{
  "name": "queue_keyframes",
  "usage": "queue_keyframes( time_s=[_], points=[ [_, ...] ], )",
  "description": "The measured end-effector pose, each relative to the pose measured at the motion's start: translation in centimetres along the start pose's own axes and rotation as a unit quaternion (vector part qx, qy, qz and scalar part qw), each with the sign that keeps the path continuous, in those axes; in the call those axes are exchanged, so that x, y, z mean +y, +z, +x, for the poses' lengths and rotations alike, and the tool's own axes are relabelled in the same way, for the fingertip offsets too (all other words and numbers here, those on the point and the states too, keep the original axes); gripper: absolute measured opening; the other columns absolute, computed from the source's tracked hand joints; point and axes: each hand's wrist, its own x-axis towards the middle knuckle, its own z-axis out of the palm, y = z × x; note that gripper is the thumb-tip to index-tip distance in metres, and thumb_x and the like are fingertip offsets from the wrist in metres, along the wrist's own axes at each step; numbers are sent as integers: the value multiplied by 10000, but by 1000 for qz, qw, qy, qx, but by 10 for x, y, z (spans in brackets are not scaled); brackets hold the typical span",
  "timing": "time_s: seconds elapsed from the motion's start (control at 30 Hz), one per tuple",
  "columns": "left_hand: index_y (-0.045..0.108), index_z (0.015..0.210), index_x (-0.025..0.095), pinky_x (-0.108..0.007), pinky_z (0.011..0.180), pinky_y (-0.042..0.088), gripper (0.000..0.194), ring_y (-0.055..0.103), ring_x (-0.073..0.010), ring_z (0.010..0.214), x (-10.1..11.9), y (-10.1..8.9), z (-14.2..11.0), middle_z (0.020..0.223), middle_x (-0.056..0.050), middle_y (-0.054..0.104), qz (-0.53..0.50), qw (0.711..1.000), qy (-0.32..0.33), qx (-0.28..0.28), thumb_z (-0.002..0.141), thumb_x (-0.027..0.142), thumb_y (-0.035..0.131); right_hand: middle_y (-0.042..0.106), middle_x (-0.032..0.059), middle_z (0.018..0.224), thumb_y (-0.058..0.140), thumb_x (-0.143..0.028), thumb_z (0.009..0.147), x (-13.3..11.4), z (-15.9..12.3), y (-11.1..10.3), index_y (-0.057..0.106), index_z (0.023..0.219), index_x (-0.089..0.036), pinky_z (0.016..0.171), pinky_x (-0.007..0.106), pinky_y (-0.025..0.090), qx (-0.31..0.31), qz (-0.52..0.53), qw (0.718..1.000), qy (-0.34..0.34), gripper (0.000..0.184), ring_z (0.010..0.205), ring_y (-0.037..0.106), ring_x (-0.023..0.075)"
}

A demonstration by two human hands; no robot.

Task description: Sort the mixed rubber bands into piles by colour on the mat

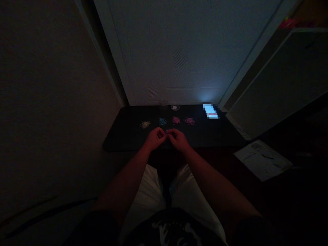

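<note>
L hand (156, 137): fingers curled inward at near pile; grasp on a strand can't be told (dim).
R hand (177, 138): fingers bent toward L hand, close by; contents likewise unclear.
Near pile (167, 131): small thin strands, pinkish-purple, on bench, btwn & just beyond fingertips, partly hidden.
Far row, L to R: yellowish pile (145, 124), blue pile (162, 121), pink pile (176, 120), magenta pile (190, 121); all apart, on bench.
Dish (175, 108): small, round, w/ pale square inside; at bench's far edge, behind pink pile.
Lit screen (210, 111): pixelated, on bench's far R part; glow on white panel (179, 78) behind.
Bench (220, 135): low, dark, rounded corners, below panel.
Sheet (262, 160): pale, w/ dark marks, R of bench.
Legs: pale trousers (151, 188), nearer than bench, below forearms.
</note>
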Motion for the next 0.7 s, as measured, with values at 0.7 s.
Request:
queue_keyframes(
  time_s=[0.7],
  points=[
    [636,873,141,-219,557,443,224,539,-102,588,6,0,0,676,-15,628,-36,999,-15,-32,686,261,612,603,18,720,463,-294,798,-1,1,-1,583,762,-181,624,246,391,18,-20,1000,12,169,668,520,139]
  ],
)
